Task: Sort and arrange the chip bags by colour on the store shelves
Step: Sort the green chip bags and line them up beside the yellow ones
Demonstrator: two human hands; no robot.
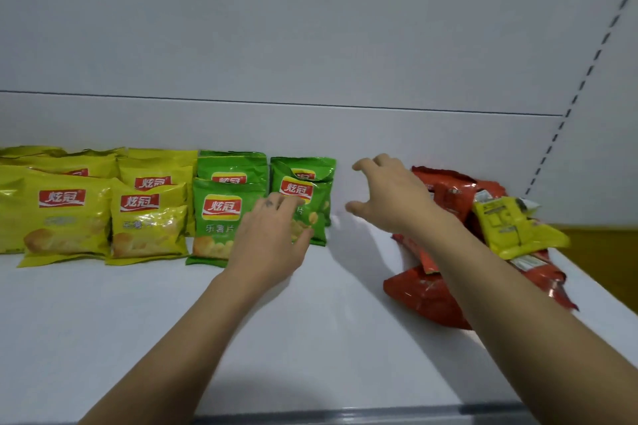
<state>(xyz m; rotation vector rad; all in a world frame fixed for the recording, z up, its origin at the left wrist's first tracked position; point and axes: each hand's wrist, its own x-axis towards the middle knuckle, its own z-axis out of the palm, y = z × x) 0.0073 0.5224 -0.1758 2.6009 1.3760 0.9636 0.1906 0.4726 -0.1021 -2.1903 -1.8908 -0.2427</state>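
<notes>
Several yellow chip bags (pixel 69 214) stand in rows at the shelf's back left. Beside them stand several green chip bags (pixel 221 217), in two columns. My left hand (pixel 272 238) lies against the front green bag (pixel 303 207) of the right column, fingers spread, holding nothing. My right hand (pixel 390 193) hovers open in the gap between the green bags and a loose heap of red chip bags (pixel 435 300) at the right. One yellow bag (pixel 511 231) lies back side up on top of the red heap.
The white shelf (pixel 310 338) has a bare front half, with its grey front edge at the bottom of the view. A white back panel rises behind the bags. A slotted upright (pixel 583 79) and wooden flooring (pixel 607 252) are at the right.
</notes>
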